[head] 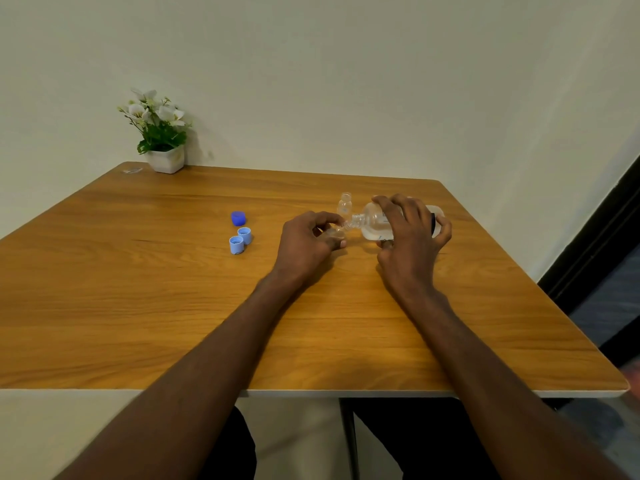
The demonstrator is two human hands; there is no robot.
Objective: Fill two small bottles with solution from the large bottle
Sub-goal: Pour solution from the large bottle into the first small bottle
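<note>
**Pouring from a large bottle into a small one at a wooden worktop**

The right hand (408,233) has its grip closed over the large bottle (375,221), fingers curled across the top and thumb beneath, holding it tipped almost on its side with its neck pointing left. The left hand (308,242), just left of the large bottle, pinches a small bottle (336,233) between thumb and curled fingers, its mouth meeting the large bottle's neck. Both forearms reach in from the near edge.

A second small bottle (345,203) stands upright and uncapped just behind the large bottle's neck. That makes one large bottle and two small ones. Well to the left of the large bottle lie three caps: one dark blue cap (238,218) and two light blue caps (240,240) side by side.

The worktop (145,292) is wood-grained with rounded corners. At its far left corner sits a white potted plant (160,133) against a plain pale wall (346,81).
</note>
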